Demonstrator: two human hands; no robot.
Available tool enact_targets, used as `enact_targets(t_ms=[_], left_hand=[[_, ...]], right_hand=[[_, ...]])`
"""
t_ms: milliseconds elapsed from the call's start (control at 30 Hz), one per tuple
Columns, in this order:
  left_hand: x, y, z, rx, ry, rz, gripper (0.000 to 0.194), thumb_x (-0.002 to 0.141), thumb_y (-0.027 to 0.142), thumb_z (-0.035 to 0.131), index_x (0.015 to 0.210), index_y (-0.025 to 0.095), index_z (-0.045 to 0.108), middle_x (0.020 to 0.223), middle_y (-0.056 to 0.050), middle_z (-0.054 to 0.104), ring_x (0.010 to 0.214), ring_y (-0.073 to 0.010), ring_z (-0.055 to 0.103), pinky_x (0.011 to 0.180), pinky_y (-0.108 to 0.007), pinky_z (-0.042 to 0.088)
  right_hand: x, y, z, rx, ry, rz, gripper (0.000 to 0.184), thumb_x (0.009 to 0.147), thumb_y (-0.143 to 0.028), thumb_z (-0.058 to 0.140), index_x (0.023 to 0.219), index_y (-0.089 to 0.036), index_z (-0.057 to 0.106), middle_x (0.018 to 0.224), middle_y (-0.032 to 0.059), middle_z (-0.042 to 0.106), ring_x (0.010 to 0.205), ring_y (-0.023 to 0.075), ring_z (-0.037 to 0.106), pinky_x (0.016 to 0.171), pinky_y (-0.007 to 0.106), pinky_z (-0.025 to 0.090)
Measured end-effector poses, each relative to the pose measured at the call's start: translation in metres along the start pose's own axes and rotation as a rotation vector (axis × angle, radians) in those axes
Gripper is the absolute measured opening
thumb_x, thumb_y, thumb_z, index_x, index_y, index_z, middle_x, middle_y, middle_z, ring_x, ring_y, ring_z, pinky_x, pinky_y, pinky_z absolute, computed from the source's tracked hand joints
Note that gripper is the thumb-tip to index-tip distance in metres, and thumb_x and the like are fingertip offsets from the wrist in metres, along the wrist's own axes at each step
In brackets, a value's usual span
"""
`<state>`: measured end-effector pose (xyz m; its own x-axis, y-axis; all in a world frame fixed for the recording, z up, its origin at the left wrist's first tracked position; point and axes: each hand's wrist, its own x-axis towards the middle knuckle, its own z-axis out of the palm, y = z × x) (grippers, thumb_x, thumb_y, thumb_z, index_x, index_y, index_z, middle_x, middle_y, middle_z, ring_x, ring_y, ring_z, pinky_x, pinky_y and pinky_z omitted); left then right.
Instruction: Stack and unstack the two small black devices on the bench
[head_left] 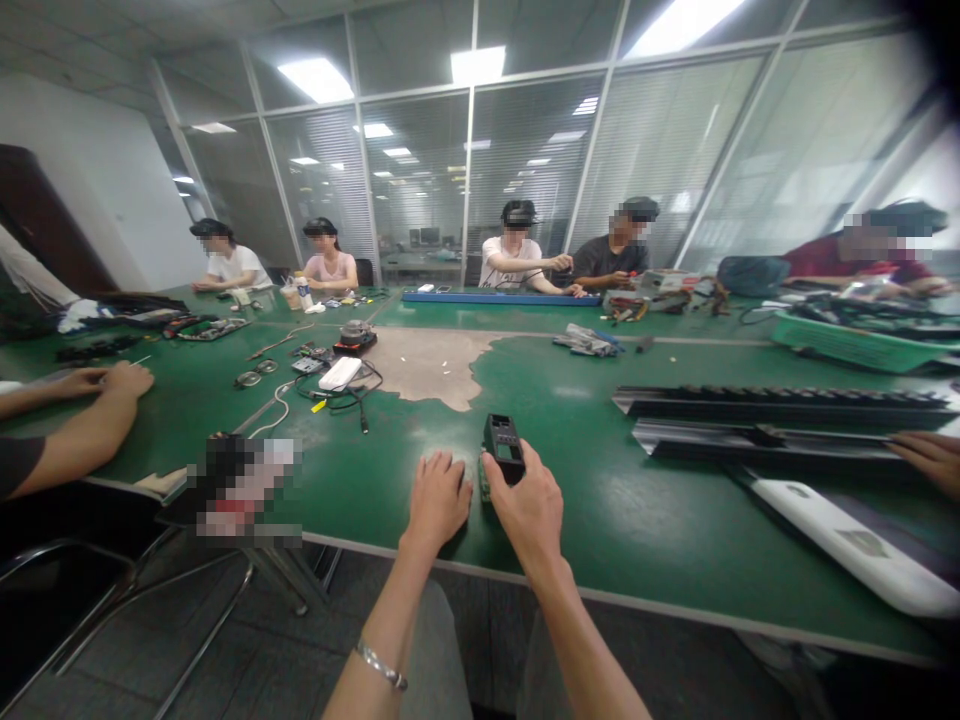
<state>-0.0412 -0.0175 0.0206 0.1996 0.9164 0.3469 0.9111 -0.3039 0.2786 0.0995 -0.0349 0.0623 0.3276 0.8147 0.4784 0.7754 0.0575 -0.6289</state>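
Note:
My right hand is closed around a small black device with a little window on its face, held upright just above the green table. My left hand rests beside it on the table near the front edge, fingers curled down on the surface; whether anything lies under them I cannot tell. A silver bracelet is on my left wrist.
A white power bank with cables and small parts lie at the middle left. Long black and silver rails and a white casing sit at right. Another person's hands rest at left; several people sit along the far side.

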Motion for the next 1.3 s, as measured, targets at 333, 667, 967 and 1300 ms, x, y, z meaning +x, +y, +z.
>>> enact_targets(t_ms=[333, 667, 967, 1300], left_hand=[[0.0, -0.003, 0.003, 0.0, 0.012, 0.016, 0.033, 0.096, 0.035, 0.046, 0.124, 0.023, 0.058, 0.141, -0.009, 0.052, 0.137, -0.0259, 0.039, 0.116, -0.05, 0.024], [0.001, -0.001, 0.002, 0.022, -0.013, 0.012, 0.037, 0.098, 0.039, 0.041, 0.126, 0.022, 0.058, 0.143, -0.01, 0.051, 0.136, -0.0259, 0.04, 0.116, -0.05, 0.024], [0.001, 0.002, 0.001, 0.022, -0.022, 0.009, 0.039, 0.098, 0.041, 0.04, 0.127, 0.022, 0.058, 0.144, -0.01, 0.05, 0.137, -0.0256, 0.039, 0.116, -0.05, 0.024], [0.002, 0.003, 0.0, 0.021, -0.032, 0.005, 0.038, 0.098, 0.04, 0.041, 0.128, 0.023, 0.057, 0.143, -0.01, 0.051, 0.138, -0.0255, 0.038, 0.116, -0.05, 0.024]], right_hand=[[0.004, 0.037, -0.012, -0.047, 0.056, 0.034, 0.065, 0.085, -0.056, 0.054, 0.132, -0.012, 0.053, 0.112, 0.0176, 0.067, 0.102, 0.0301, 0.062, 0.089, 0.039, 0.045], [-0.005, 0.076, -0.004, -0.047, -0.012, -0.014, 0.055, 0.086, -0.054, 0.051, 0.123, -0.014, 0.057, 0.108, 0.0141, 0.068, 0.1, 0.029, 0.061, 0.088, 0.039, 0.046], [-0.012, 0.086, 0.005, -0.092, 0.008, -0.056, 0.062, 0.085, -0.054, 0.054, 0.127, -0.008, 0.054, 0.117, 0.0205, 0.064, 0.109, 0.0301, 0.059, 0.094, 0.043, 0.045], [-0.016, 0.085, 0.003, -0.109, 0.0, -0.044, 0.087, 0.085, -0.061, 0.052, 0.142, 0.001, 0.036, 0.13, 0.0262, 0.056, 0.119, 0.0321, 0.053, 0.1, 0.044, 0.042]])
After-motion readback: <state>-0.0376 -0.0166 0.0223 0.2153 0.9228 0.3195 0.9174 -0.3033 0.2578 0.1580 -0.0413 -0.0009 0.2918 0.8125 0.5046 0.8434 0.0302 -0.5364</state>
